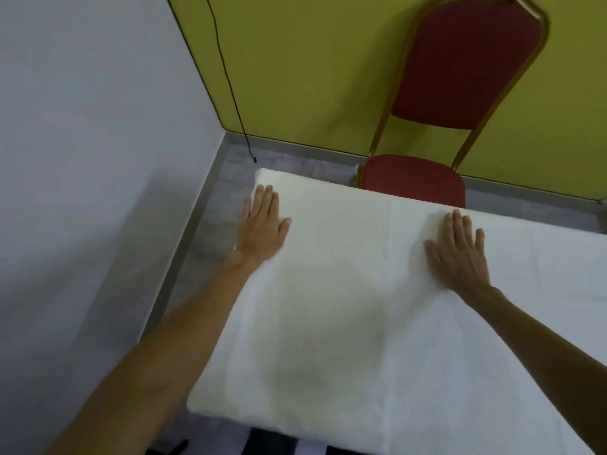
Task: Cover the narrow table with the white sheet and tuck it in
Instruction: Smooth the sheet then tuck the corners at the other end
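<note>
- Sheet position: we find the white sheet [345,307] spread flat over the narrow table, covering the whole top that is in view; the table itself is hidden under the cloth.
- Long axis: we judge that the table runs from its end beside the grey wall [82,159] off to the right, out of view, so the hands work at that short end.
- Left hand [264,221]: open, palm down, fingers together, pressed flat on the sheet at the far corner nearest the wall, just inside the end edge.
- Right hand [458,251]: open, palm down, flat on the sheet along the far long edge, on the side away from the wall and in front of the red chair [437,133].
- Arms: both reach forward across the sheet, well apart and roughly parallel.
- Assessment: covering looks complete at this end; we see no tucked fold, so tucking is not yet confirmed.
- Next move: we judge the left hand nearer to the wall-side overhang, the likely first edge to push under.
</note>
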Demonstrator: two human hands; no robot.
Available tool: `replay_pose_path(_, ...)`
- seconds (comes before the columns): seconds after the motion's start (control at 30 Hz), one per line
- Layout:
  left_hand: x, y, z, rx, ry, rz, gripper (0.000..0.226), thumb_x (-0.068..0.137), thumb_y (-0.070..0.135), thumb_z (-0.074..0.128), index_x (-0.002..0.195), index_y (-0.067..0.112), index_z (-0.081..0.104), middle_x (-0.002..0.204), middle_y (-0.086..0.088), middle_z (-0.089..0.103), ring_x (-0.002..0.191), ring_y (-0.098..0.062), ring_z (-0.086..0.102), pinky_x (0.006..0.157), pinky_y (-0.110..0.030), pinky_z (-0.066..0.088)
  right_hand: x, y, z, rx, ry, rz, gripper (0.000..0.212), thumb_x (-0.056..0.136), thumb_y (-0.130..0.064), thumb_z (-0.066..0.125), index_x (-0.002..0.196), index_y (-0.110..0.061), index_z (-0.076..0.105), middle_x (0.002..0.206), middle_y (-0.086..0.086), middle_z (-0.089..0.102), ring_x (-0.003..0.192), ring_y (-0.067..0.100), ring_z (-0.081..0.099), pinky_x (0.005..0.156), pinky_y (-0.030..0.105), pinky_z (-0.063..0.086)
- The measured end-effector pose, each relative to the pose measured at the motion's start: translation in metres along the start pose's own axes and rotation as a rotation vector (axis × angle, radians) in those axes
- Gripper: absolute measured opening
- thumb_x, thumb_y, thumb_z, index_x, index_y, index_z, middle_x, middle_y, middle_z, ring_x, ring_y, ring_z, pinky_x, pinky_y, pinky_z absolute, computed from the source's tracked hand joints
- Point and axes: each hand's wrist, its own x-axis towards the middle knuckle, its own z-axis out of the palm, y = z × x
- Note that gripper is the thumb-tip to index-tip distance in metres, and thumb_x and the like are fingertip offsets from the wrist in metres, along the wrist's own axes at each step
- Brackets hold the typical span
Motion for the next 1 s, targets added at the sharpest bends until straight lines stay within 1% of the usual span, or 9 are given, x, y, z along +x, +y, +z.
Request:
replay_pose_path(0.07,-0.038,-0.006,0.000,-0.049,0.002,-0.004,0.067,0.101,0.039,0.033,0.151,-0.004,0.022,0.161,-0.020,0.013,0.150,-0.034,0.005,0.121,-0.051,0.014,-0.028,-0.057,0.007,0.036,-0.015,-0.024,0.078,0.101,-0.055,0.015,0.157,-0.002,0.009,0.166,0.018,0.009,0.154,0.035,0.006,0.123,0.056,0.006)
replay_pose_path(0.2,-0.126,-0.014,-0.001,-0.212,0.038,-0.002,0.063,0.098,0.025,0.043,0.149,-0.006,0.024,0.160,-0.021,0.016,0.149,-0.033,0.012,0.119,-0.045,0.024,-0.111,-0.184,0.043,0.138,-0.024,-0.238,0.071,0.103,-0.047,0.027,0.156,0.000,0.019,0.164,0.017,0.015,0.152,0.037,0.016,0.122,0.057,0.012)
replay_pose_path(0.27,-0.165,-0.022,-0.003,-0.317,0.057,-0.028,0.064,0.098,0.021,0.045,0.151,-0.005,0.019,0.161,-0.018,0.012,0.149,-0.029,0.014,0.119,-0.038,0.025,-0.148,-0.236,0.059,0.164,-0.025,-0.309,0.070,0.103,-0.045,0.031,0.156,-0.001,0.018,0.165,0.017,0.012,0.153,0.036,0.012,0.122,0.056,0.008)
replay_pose_path(0.37,-0.224,-0.034,0.000,-0.414,0.060,-0.065,0.064,0.100,0.025,0.042,0.153,0.000,0.015,0.162,-0.015,0.012,0.146,-0.019,0.017,0.113,-0.027,0.027,-0.179,-0.282,0.066,0.151,-0.037,-0.282,0.070,0.104,-0.044,0.032,0.157,-0.002,0.016,0.166,0.019,0.009,0.154,0.036,0.003,0.123,0.058,0.004)
replay_pose_path(0.47,-0.265,-0.041,0.008,-0.572,0.021,-0.142,0.065,0.100,0.033,0.036,0.155,0.008,0.011,0.160,-0.010,0.020,0.142,-0.018,0.031,0.112,-0.033,0.038,-0.184,-0.294,0.066,0.115,-0.025,-0.260,0.072,0.104,-0.047,0.032,0.157,-0.002,0.016,0.166,0.020,0.009,0.154,0.036,0.002,0.122,0.060,0.006)
replay_pose_path(0.57,-0.294,-0.041,0.011,-0.660,0.029,-0.228,0.066,0.099,0.037,0.036,0.155,0.009,0.015,0.154,-0.012,0.036,0.134,-0.021,0.044,0.110,-0.036,0.039,-0.184,-0.297,0.064,0.112,-0.013,-0.229,0.072,0.104,-0.049,0.031,0.157,-0.003,0.017,0.166,0.018,0.011,0.154,0.035,0.002,0.122,0.060,0.008)
replay_pose_path(0.73,-0.333,-0.037,0.013,-0.742,-0.002,-0.313,0.066,0.101,0.040,0.040,0.156,0.019,0.010,0.149,-0.009,0.041,0.127,-0.016,0.048,0.106,-0.042,0.044,-0.184,-0.297,0.063,0.121,-0.038,-0.202,0.073,0.102,-0.052,0.030,0.158,-0.008,0.017,0.167,0.015,0.010,0.155,0.032,0.000,0.123,0.058,0.007)
replay_pose_path(0.87,-0.340,-0.035,0.015,-0.713,0.059,-0.311,0.065,0.100,0.042,0.044,0.154,0.025,0.011,0.145,-0.009,0.045,0.125,-0.018,0.052,0.102,-0.044,0.048,-0.186,-0.297,0.064,0.115,-0.033,-0.210,0.073,0.103,-0.053,0.032,0.158,-0.009,0.016,0.167,0.015,0.010,0.155,0.032,0.001,0.124,0.056,0.005)
replay_pose_path(1.0,-0.340,-0.033,0.020,-0.709,0.077,-0.346,0.064,0.099,0.045,0.043,0.152,0.020,0.018,0.143,-0.010,0.047,0.126,-0.023,0.052,0.100,-0.047,0.048,-0.185,-0.296,0.065,0.104,-0.009,-0.223,0.072,0.102,-0.054,0.030,0.157,-0.008,0.018,0.166,0.016,0.013,0.154,0.034,0.005,0.124,0.055,0.005)
